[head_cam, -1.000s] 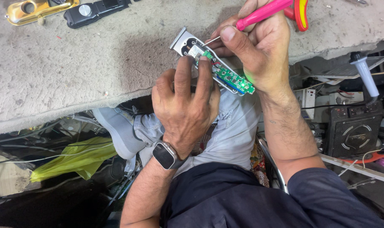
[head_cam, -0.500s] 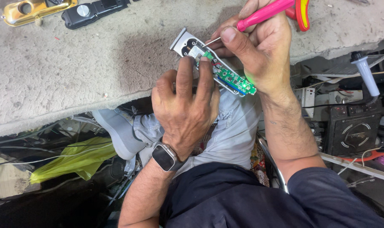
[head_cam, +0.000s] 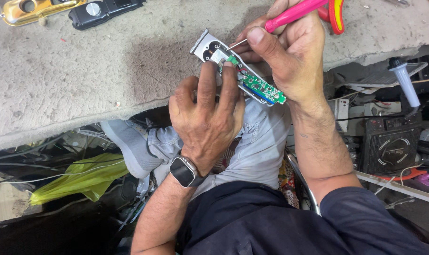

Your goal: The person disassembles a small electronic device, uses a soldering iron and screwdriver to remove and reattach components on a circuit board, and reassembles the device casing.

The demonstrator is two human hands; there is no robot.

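Gripping pink screwdriver (head_cam: 297,12) in right hand (head_cam: 290,56), left hand (head_cam: 207,118) pinning green circuit board (head_cam: 261,88)

concrete slab (head_cam: 82,80), trimmer (head_cam: 209,47), casings (head_cam: 68,9)

A rough grey concrete slab (head_cam: 72,80) fills the view toward eleven o'clock. Below it, toward eight, clutter sits in shadow: loose wires (head_cam: 44,177) and what may be a yellow-green plastic bag (head_cam: 77,179).
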